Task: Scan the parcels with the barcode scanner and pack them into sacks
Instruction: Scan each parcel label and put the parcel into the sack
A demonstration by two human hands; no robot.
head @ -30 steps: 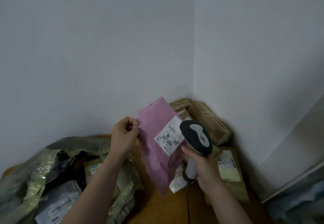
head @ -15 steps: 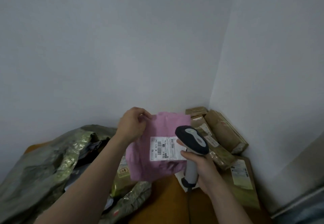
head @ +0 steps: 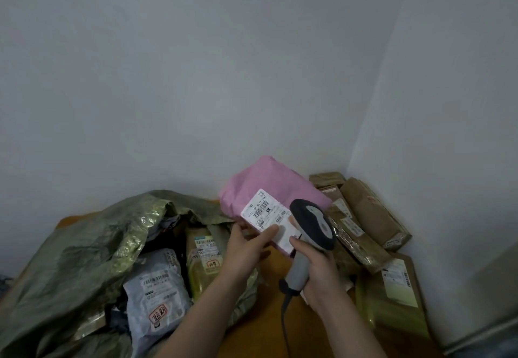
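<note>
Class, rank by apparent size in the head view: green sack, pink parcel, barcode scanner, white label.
1. green sack
2. pink parcel
3. barcode scanner and white label: too alike, scanner nearer, so unranked.

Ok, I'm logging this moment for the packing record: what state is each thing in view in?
pink parcel, held up in the air, label facing the camera.
left hand, grips the pink parcel's lower edge, thumb on the label.
barcode scanner, upright, head close beside the label.
right hand, grips the barcode scanner's handle.
sack, open, parcels lying inside.
brown boxes, piled in the corner, closed.
</note>
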